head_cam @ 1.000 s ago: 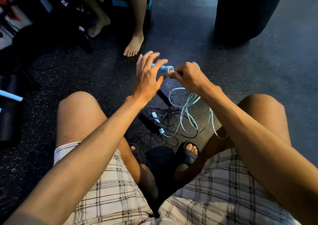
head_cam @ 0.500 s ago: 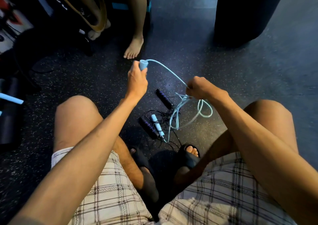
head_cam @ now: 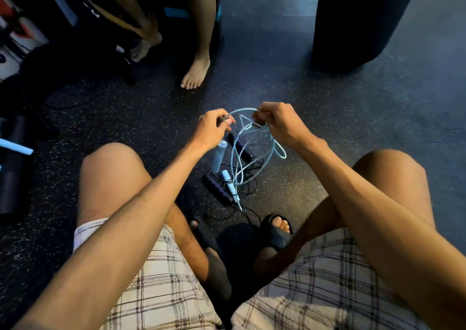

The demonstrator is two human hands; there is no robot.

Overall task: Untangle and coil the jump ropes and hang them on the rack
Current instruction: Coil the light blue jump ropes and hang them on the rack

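Note:
I sit over a tangle of jump ropes on the dark floor between my knees. My left hand (head_cam: 213, 128) pinches the light blue rope (head_cam: 271, 153), and one blue handle (head_cam: 219, 156) hangs blurred just below that hand. My right hand (head_cam: 277, 121) grips the same rope a short span to the right, with several loops drooping under it. The other light blue handle (head_cam: 228, 181) lies on the floor. A black rope (head_cam: 248, 178) with dark purple handles (head_cam: 218, 188) lies tangled beneath. No rack is in view.
Another person's bare feet (head_cam: 195, 73) stand just beyond the ropes, with a tan band hanging near them. A large black punching bag (head_cam: 358, 19) stands at the back right. Dark gear and a blue foam tube (head_cam: 15, 147) sit at the left. My sandalled feet (head_cam: 276, 226) rest near the ropes.
My left hand has dropped from gripping the raised blue handle and moved right to pinch the rope. The handle now dangles below it. Both hands have come close together.

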